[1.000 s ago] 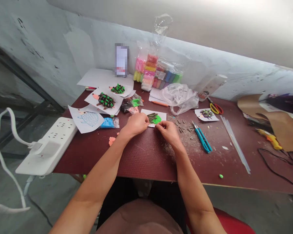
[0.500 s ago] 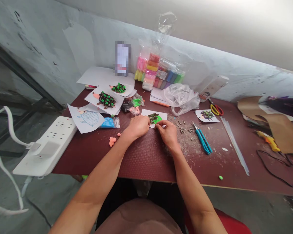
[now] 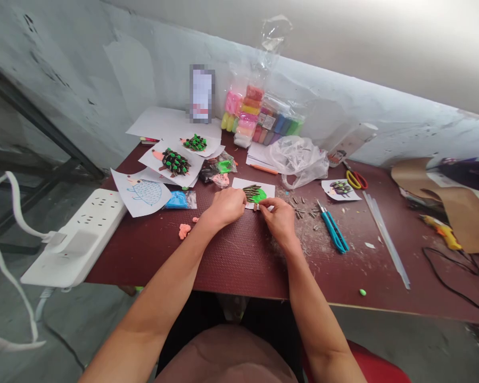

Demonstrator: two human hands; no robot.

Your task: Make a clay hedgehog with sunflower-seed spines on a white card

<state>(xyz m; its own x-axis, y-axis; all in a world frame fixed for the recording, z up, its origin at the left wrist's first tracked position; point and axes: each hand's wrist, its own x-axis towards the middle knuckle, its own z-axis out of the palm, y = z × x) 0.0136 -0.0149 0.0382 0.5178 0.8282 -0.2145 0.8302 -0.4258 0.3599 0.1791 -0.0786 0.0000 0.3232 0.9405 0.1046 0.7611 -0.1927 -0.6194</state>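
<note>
A white paper card [image 3: 267,185] lies on the table with a flattened patch of green clay [image 3: 260,196] on it. Short dark brown sticks [image 3: 251,192] cover the patch's left side in a fan. Over the card's left edge, my left hand [image 3: 229,206] is closed with fingers curled; its fingertips are hidden. My right hand [image 3: 280,215] is pinched at the clay's lower right edge, and what sits between its fingertips is too small to make out. One short brown stick [image 3: 255,207] points down below the clay, beside the right fingertips.
Loose stick pieces [image 3: 298,208], a blue cutter [image 3: 333,230] and scissors [image 3: 356,180] lie to the right. Finished hedgehog pictures [image 3: 174,161], pink clay [image 3: 184,231] and a power strip [image 3: 75,239] are on the left. Bagged clay [image 3: 249,117] stands behind.
My right hand has shifted slightly right, and the short brown stick below the green clay now shows. My left hand stays at the card's left edge. The whole view has shifted slightly.
</note>
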